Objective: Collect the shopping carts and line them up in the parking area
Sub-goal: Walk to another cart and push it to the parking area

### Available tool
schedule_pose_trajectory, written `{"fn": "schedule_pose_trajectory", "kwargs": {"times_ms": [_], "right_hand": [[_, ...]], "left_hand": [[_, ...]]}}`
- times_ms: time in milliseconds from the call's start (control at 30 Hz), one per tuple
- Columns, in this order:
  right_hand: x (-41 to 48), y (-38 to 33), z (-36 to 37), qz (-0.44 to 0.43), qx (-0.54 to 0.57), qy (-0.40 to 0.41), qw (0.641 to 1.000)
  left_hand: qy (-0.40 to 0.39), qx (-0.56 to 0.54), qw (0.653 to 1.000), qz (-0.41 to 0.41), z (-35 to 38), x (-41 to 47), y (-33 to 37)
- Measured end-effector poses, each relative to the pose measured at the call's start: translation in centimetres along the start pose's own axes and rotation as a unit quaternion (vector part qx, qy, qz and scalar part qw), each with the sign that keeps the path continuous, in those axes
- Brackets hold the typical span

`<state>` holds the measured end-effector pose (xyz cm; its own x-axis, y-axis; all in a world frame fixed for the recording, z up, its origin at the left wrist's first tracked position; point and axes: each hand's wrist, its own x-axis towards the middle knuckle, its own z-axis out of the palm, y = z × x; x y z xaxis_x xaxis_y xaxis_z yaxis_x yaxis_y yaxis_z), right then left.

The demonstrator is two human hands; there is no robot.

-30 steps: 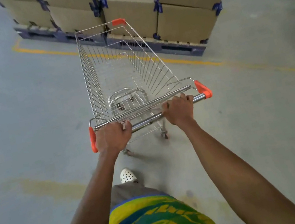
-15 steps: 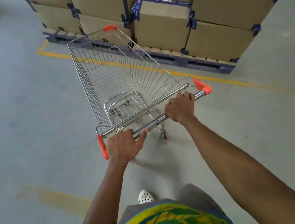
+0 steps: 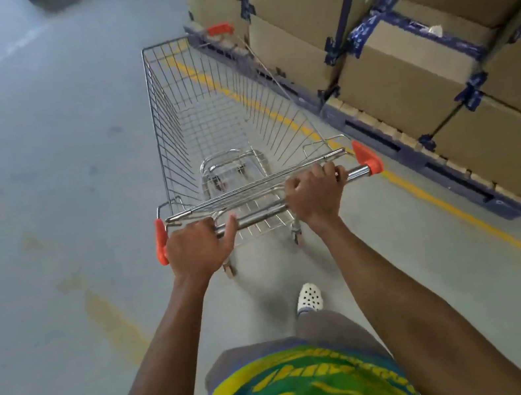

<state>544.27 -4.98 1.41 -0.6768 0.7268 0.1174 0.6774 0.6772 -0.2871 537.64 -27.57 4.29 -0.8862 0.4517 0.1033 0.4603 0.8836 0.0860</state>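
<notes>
I have left hand (image 3: 195,248) and right hand (image 3: 316,195) both wrapped round chrome handle bar (image 3: 255,216) of wire-mesh shopping cart (image 3: 203,120), dead ahead at 12 o'clock; one cart in transit, no parked row visible, lining-up left; taped cardboard boxes (image 3: 405,81) on pallet at 2 o'clock; smooth grey floor (image 3: 44,200).

Grey concrete floor (image 3: 44,200) crossed by a yellow painted line (image 3: 444,199). Stacked cardboard boxes (image 3: 406,84) on blue pallets (image 3: 418,152) at right.
</notes>
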Motion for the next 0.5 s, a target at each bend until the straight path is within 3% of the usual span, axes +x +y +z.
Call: {"fn": "schedule_pose_trajectory", "kwargs": {"times_ms": [133, 500], "right_hand": [[5.2, -1.0, 1.6, -0.117, 0.042, 0.048, 0.991], [19.4, -7.7, 4.5, -0.316, 0.073, -0.114, 0.939]], "left_hand": [[0.039, -0.014, 0.994, -0.096, 0.7, 4.5, 0.3], [0.068, 0.019, 0.975, -0.213, 2.3, 14.2, -2.2]]}}
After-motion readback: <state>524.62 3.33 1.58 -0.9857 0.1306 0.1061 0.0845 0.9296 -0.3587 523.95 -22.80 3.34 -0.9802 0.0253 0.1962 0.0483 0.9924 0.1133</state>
